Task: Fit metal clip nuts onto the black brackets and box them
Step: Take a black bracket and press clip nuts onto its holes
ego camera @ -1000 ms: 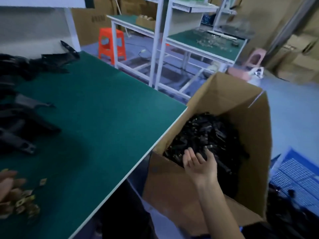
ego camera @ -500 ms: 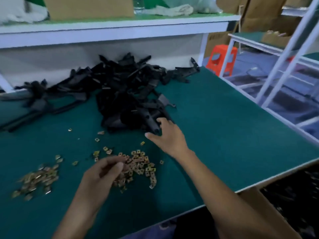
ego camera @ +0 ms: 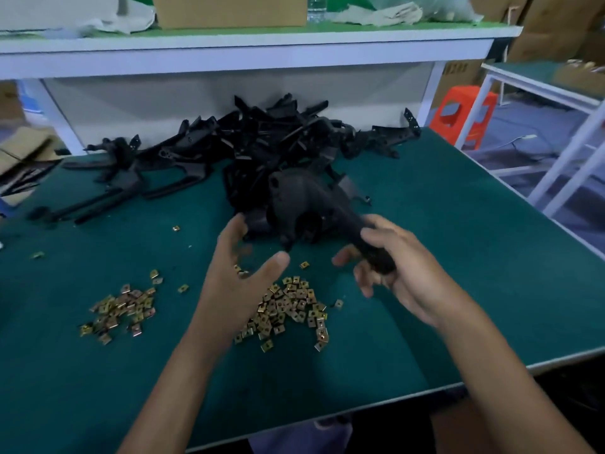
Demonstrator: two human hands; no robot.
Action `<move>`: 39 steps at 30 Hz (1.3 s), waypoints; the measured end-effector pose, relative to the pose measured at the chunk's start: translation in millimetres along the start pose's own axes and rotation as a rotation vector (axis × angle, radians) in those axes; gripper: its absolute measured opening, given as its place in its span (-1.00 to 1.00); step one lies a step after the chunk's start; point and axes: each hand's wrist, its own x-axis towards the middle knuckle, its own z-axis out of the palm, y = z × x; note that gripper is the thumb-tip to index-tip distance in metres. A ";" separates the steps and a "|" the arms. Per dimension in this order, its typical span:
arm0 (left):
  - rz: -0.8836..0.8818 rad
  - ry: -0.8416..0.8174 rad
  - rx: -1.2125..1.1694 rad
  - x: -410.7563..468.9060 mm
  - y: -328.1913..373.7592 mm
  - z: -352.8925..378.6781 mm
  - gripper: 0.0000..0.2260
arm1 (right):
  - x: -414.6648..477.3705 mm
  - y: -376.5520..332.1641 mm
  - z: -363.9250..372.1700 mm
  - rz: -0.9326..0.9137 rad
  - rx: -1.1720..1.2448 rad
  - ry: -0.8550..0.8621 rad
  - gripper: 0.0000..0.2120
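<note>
My right hand (ego camera: 404,273) grips one end of a black bracket (ego camera: 304,198) and holds it just above the green table (ego camera: 474,257), in front of the big pile of black brackets (ego camera: 262,142). My left hand (ego camera: 234,290) hovers to the left of that bracket with fingers and thumb spread. It is over a heap of gold metal clip nuts (ego camera: 288,311). A single nut shows in the gap by its thumb; I see no grip on it. A second heap of clip nuts (ego camera: 119,311) lies further left.
A white shelf (ego camera: 229,50) with cardboard and cloth runs over the back of the table. An orange stool (ego camera: 461,113) and white table frames stand to the right. A cardboard box edge (ego camera: 458,427) shows below the table's front right corner.
My view swung from the box at the right back to the table. My right hand left the box, reached the pile and now lifts a bracket. My left hand rose from the nuts.
</note>
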 end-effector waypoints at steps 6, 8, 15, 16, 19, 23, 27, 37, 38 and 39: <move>-0.077 -0.184 -0.435 24.5 22.6 40.3 -0.92 | -30.8 11.4 -13.1 -0.150 0.164 -0.197 -0.28; -0.163 -0.320 -0.456 26.7 23.6 51.8 -0.92 | -20.9 23.8 -7.2 -0.217 0.009 0.020 -0.29; -0.006 -0.173 0.612 59.7 -27.5 60.7 -0.63 | 10.1 71.9 3.1 -0.097 0.493 0.365 -0.63; 0.056 -0.144 0.769 64.1 -35.2 59.7 -0.72 | 10.8 77.1 2.7 -0.075 0.594 0.367 -0.61; 0.074 -0.185 0.889 73.6 -52.7 62.9 -0.72 | 10.1 89.1 2.9 -0.037 0.767 0.330 -0.59; 0.113 -0.178 0.838 76.2 -52.0 65.6 -0.92 | 9.0 92.4 4.8 0.002 0.853 0.289 -0.60; -0.060 -0.190 0.420 55.7 -35.8 60.6 -0.90 | 12.6 93.1 12.6 0.002 0.867 0.298 -0.70; -0.249 -0.203 -0.327 -0.3 -16.9 70.6 -0.88 | 8.6 101.2 18.3 -0.069 0.891 0.163 -0.78; -0.268 -0.204 -0.382 -1.5 -16.1 71.2 -0.88 | 8.6 102.0 18.2 -0.074 0.889 0.144 -0.78; -0.275 -0.192 -0.412 -2.2 -15.5 71.3 -0.89 | 8.7 102.5 18.3 -0.077 0.885 0.132 -0.78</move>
